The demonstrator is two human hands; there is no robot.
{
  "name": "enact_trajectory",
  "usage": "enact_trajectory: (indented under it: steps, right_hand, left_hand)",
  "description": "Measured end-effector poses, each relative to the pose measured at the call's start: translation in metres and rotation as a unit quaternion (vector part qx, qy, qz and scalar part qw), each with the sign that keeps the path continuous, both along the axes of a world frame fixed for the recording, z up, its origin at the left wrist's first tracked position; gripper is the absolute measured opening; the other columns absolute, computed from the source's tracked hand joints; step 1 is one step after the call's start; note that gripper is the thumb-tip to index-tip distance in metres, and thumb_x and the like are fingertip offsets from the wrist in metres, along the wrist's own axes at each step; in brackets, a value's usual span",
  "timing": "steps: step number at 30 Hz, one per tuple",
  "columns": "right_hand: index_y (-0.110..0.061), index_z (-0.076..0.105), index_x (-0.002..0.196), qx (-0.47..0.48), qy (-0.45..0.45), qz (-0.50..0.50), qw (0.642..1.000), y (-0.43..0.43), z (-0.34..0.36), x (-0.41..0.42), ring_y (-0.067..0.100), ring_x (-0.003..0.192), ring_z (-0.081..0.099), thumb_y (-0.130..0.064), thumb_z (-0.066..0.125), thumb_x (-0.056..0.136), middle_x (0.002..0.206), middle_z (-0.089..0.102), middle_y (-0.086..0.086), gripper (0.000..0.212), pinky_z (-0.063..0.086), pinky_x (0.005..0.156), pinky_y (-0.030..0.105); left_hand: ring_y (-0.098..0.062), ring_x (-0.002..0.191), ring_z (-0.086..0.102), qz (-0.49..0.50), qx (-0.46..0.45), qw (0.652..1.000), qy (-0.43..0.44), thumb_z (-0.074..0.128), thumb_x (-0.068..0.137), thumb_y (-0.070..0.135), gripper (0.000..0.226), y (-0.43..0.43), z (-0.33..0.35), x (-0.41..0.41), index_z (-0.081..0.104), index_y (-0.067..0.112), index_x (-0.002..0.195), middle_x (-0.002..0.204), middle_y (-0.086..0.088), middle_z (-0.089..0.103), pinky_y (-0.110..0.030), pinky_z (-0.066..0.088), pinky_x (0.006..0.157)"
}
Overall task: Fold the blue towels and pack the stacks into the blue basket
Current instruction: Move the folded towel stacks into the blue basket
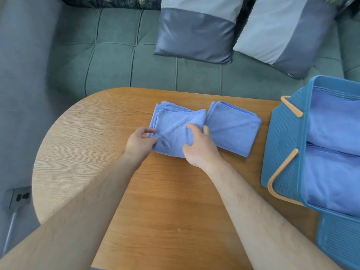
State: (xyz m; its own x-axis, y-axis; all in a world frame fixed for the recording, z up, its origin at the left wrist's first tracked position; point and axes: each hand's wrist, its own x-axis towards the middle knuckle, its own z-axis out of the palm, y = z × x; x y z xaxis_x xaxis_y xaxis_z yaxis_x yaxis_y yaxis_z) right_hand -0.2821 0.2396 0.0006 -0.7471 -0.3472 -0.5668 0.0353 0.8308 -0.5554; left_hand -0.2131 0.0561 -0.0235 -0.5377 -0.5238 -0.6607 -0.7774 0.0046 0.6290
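Sofa (116, 61) upholstery in tufted green fills the upper half of the frame, with two grey two-tone cushions (196, 34) propped at upper centre and upper right. A floor socket (21, 196) sits at lower left, beside the rounded end of a wooden table (165, 201) that spans the middle and bottom of the view.

At the right edge of the frame, the blue basket (282, 145) stands on the table, its perforated wall and orange handle (282, 172) facing the centre. Packed towels (335, 172) lie inside it in two blue bundles, one above the other in the picture.

Two more blue towels lie side by side at centre frame, their edges touching. The folded towel (235, 129) on the right lies flat and untouched, between the basket and the person's hands. The gripped towel (173, 125) to its left shows several layered edges at its upper corner.

Both bare forearms reach in from the bottom of the frame. The left hand (139, 142) pinches that towel's left edge between thumb and curled fingers. The right hand (200, 147) lies over its right side, fingers bent and bunching the cloth, thumb down at the lower edge.
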Motion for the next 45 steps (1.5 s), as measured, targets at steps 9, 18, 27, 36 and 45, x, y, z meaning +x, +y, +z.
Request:
enact_trajectory:
  steps: [9, 18, 27, 36, 45]
  right_hand:
    - [-0.035, 0.027, 0.154, -0.027, 0.113, 0.074, 0.99, 0.077, 0.059, 0.004, 0.028, 0.098, 0.059, -0.017, 0.051, 0.088, 0.158, 0.014, -0.005, 0.073, 0.039, 0.072, 0.034]
    - [-0.038, 0.037, 0.151, -0.045, 0.243, -0.054, 0.968, 0.224, 0.143, -0.034, 0.021, 0.097, 0.057, -0.018, 0.052, 0.084, 0.149, 0.026, -0.016, 0.071, 0.046, 0.083, 0.037]
    - [-0.033, 0.035, 0.153, 0.062, 0.216, -0.102, 0.969, 0.331, 0.127, -0.099, 0.025, 0.111, 0.057, -0.022, 0.052, 0.087, 0.152, 0.028, -0.009, 0.068, 0.048, 0.09, 0.038]
    - [-0.013, 0.031, 0.151, 0.259, 0.186, -0.03, 0.947, 0.333, 0.09, -0.126, 0.035, 0.133, 0.038, -0.021, 0.055, 0.09, 0.161, 0.01, 0.013, 0.066, 0.038, 0.104, 0.04]
    - [-0.026, -0.01, 0.161, 0.221, 0.211, 0.08, 0.949, 0.316, 0.029, -0.14, 0.03, 0.153, -0.023, -0.044, 0.013, 0.109, 0.167, -0.022, 0.013, 0.06, -0.014, 0.125, 0.045]
  left_hand:
    - [-0.022, 0.091, 0.067, -0.035, 0.069, 0.993, 0.087, 0.062, 0.067, 0.02, 0.052, 0.071, 0.072, 0.015, 0.073, 0.044, 0.112, 0.106, 0.006, 0.073, -0.032, 0.051, 0.087]
    - [-0.01, 0.059, 0.046, -0.172, -0.084, 0.939, 0.286, 0.074, 0.089, 0.02, 0.031, 0.216, 0.146, -0.049, 0.071, 0.038, 0.113, 0.124, 0.023, 0.055, -0.009, 0.042, 0.06]
    - [-0.008, 0.106, 0.056, -0.348, -0.211, 0.882, 0.238, 0.067, 0.091, 0.028, 0.049, 0.345, 0.133, -0.138, 0.056, 0.014, 0.137, 0.135, 0.005, 0.044, -0.021, 0.042, 0.092]
    - [-0.038, 0.124, 0.047, -0.436, -0.388, 0.806, 0.099, 0.055, 0.09, 0.009, 0.024, 0.369, 0.102, -0.167, 0.055, 0.003, 0.112, 0.153, -0.023, 0.027, -0.037, 0.037, 0.1]
    - [-0.037, 0.153, 0.007, -0.642, -0.449, 0.621, -0.027, 0.014, 0.106, 0.024, 0.061, 0.375, 0.074, -0.198, -0.002, -0.009, 0.155, 0.164, -0.028, 0.004, -0.043, 0.011, 0.124]
